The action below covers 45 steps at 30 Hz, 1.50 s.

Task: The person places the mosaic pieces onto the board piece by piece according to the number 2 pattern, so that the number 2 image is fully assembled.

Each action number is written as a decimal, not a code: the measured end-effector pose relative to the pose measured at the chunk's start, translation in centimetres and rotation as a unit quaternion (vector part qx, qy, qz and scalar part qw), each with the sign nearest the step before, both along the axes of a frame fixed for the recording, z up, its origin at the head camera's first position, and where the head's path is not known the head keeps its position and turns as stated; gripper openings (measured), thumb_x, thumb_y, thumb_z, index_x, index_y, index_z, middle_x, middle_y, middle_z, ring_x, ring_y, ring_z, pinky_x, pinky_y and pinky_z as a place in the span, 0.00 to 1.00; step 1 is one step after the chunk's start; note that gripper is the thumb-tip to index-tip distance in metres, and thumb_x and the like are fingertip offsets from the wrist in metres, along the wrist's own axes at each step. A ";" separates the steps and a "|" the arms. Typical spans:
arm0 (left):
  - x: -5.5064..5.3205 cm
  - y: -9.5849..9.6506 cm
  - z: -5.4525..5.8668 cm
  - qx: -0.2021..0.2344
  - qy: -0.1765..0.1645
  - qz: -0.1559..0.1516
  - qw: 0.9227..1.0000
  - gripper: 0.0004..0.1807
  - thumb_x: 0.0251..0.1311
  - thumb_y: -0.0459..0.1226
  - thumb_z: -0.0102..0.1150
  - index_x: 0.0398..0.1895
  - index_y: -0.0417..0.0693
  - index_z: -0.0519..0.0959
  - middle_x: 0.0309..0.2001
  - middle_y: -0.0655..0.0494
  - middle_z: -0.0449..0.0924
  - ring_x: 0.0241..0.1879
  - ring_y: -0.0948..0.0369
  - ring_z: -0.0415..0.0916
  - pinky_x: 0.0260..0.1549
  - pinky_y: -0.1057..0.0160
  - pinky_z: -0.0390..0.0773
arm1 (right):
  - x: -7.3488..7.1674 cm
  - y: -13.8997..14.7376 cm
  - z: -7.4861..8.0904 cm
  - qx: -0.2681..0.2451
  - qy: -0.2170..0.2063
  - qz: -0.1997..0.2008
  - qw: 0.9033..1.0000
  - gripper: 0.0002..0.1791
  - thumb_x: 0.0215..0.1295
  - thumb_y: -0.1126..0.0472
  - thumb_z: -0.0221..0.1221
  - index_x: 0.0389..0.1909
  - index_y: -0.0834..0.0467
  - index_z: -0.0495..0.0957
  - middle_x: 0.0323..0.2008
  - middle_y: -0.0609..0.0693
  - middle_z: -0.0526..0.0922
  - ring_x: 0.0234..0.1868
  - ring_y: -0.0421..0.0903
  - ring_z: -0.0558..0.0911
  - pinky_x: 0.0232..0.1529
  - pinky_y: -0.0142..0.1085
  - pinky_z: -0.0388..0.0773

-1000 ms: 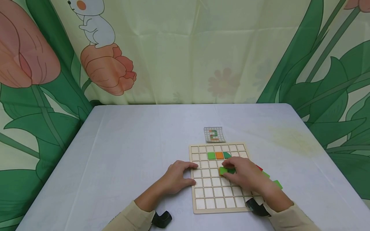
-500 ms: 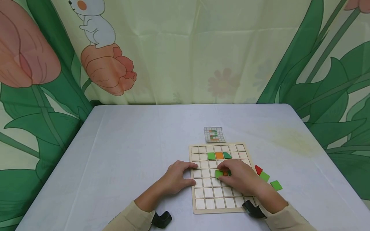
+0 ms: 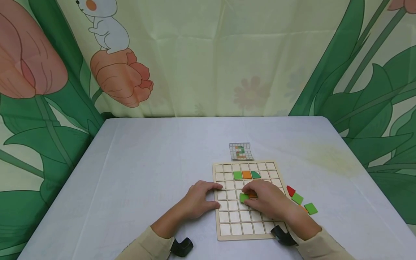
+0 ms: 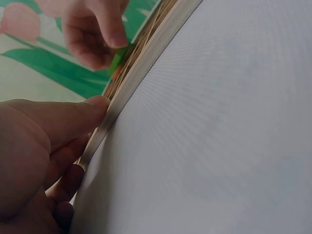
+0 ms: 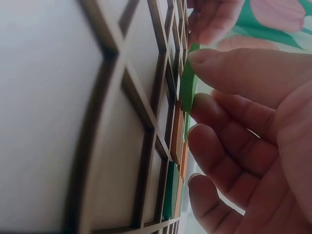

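A wooden grid board (image 3: 230,227) lies on the table, with a light green square (image 3: 238,175), an orange square (image 3: 247,174) and a dark green rounded tile (image 3: 255,174) in an upper row. My right hand (image 3: 268,198) pinches a light green square tile (image 3: 244,197) between thumb and fingers over the middle of the board. Beside that tile, an orange tile (image 3: 252,195) is partly covered by the hand. In the right wrist view a dark green tile (image 5: 169,190) sits in the grid. With thumb and forefinger spread, my left hand (image 3: 199,198) touches the board's left edge.
Off the board's right edge lie a red tile (image 3: 290,191), green tiles (image 3: 311,208) and a partly hidden orange one. A small pattern card (image 3: 241,151) lies just beyond the board's far edge. Behind the table (image 3: 156,151) hangs a printed curtain (image 3: 201,72).
My right hand has moved left and slightly nearer with the light green tile, uncovering the loose tiles at the right and part of an orange tile. The left hand stays at the edge.
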<state>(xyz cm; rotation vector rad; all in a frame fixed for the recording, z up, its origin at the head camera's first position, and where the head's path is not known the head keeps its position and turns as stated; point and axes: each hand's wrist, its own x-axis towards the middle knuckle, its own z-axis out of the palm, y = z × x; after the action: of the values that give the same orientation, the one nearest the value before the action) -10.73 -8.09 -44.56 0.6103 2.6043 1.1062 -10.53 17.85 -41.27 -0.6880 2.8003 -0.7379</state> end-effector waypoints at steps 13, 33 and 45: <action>0.0 0.0 0.1 0.002 0.001 -0.002 1.000 0.27 0.57 0.39 0.72 0.61 0.51 0.79 0.59 0.59 0.77 0.63 0.54 0.67 0.62 0.48 0.66 | 0.1 -0.1 0.2 0.004 -0.021 0.020 1.000 0.11 0.61 0.55 0.69 0.42 0.52 0.84 0.39 0.37 0.81 0.43 0.42 0.78 0.49 0.46 0.77; 0.0 -0.1 0.1 0.005 -0.011 0.002 1.000 0.27 0.58 0.39 0.72 0.61 0.51 0.79 0.59 0.58 0.77 0.64 0.54 0.67 0.62 0.47 0.66 | 0.5 -0.3 0.5 0.006 -0.015 0.034 0.999 0.09 0.60 0.54 0.70 0.39 0.49 0.83 0.35 0.34 0.80 0.38 0.38 0.76 0.44 0.42 0.76; -0.1 -0.1 0.1 0.008 -0.007 -0.001 1.000 0.27 0.57 0.39 0.72 0.61 0.51 0.79 0.58 0.59 0.78 0.64 0.54 0.67 0.62 0.48 0.66 | 0.3 0.0 0.4 -0.020 -0.022 0.010 1.000 0.12 0.57 0.55 0.72 0.40 0.51 0.82 0.36 0.36 0.80 0.38 0.37 0.77 0.44 0.40 0.76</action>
<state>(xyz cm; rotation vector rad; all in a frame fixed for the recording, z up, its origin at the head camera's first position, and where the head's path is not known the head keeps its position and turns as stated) -10.78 -8.21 -44.41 0.6061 2.5856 1.1286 -10.26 17.87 -40.90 -0.6968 2.7426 -0.7966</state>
